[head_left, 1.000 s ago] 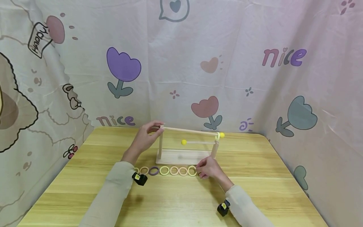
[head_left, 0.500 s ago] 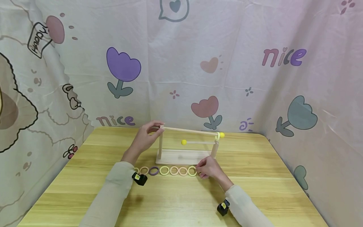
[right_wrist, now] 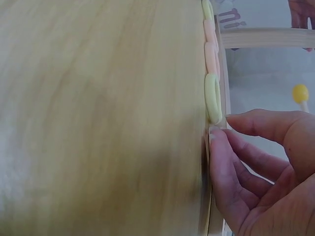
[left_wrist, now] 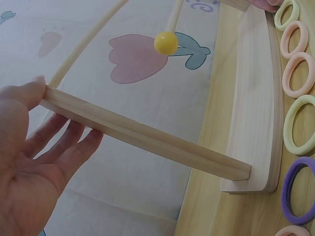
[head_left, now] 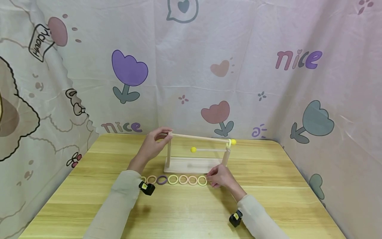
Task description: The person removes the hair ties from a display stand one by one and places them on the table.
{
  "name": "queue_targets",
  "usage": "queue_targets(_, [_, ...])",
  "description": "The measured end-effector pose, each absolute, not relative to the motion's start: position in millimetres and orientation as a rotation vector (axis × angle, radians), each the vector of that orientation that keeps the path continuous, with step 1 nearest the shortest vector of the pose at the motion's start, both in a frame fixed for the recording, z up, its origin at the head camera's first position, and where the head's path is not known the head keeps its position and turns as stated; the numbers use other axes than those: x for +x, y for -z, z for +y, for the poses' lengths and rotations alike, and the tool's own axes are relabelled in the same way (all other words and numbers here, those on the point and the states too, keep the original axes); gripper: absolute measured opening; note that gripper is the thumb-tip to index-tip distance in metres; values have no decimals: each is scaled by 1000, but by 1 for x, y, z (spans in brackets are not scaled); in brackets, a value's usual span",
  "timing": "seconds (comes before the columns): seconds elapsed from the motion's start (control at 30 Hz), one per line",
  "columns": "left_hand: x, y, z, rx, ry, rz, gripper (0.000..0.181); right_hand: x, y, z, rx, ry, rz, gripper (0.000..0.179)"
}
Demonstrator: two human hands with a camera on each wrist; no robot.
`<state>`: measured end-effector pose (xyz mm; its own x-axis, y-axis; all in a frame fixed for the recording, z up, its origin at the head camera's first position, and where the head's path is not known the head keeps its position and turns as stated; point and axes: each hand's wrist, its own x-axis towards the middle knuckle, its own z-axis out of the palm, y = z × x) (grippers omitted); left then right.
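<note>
A wooden rack (head_left: pixel 194 165) stands on the table, with two posts and two rods tipped by yellow balls (head_left: pixel 193 150). My left hand (head_left: pixel 153 144) grips the top of its left post (left_wrist: pixel 147 132), thumb on one side and fingers on the other. One pale yellow hair tie (head_left: pixel 228 143) hangs at the right end of the upper rod. In front of the base lies a row of hair ties, yellow, peach and purple (head_left: pixel 162 180). At the row's right end, my right hand (head_left: pixel 221 176) pinches the edge of a pale yellow hair tie (right_wrist: pixel 211 98) between thumb and index finger.
The wood-grain table (head_left: pixel 191 209) reaches back to a printed cloth (head_left: pixel 185 66) that hangs behind and at both sides. Several peach hair ties (left_wrist: pixel 299 74) lie among the others, close to the rack's front edge. My left cuff hides the row's left end.
</note>
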<state>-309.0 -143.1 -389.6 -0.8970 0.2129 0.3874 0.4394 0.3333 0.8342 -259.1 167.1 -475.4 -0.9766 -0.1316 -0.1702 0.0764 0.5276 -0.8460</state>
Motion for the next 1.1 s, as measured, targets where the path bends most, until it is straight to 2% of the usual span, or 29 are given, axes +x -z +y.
queue_targets(0.23, [-307,386,-141,-589,1585,-2390,30,-258,466,170,-2,1445,2591,4])
queue_targets(0.5, [-287,366,-136,-617,1595,-2378,29,-255,437,180,4,1431,2770,6])
queue_targets(0.83, [-286,366,-136,-607,1598,-2381,28,-258,406,200,-6,1413,3136,9])
queue_targets(1.1, [-285,366,-136,-592,1605,-2387,29,-261,400,204,132,1453,3358,11])
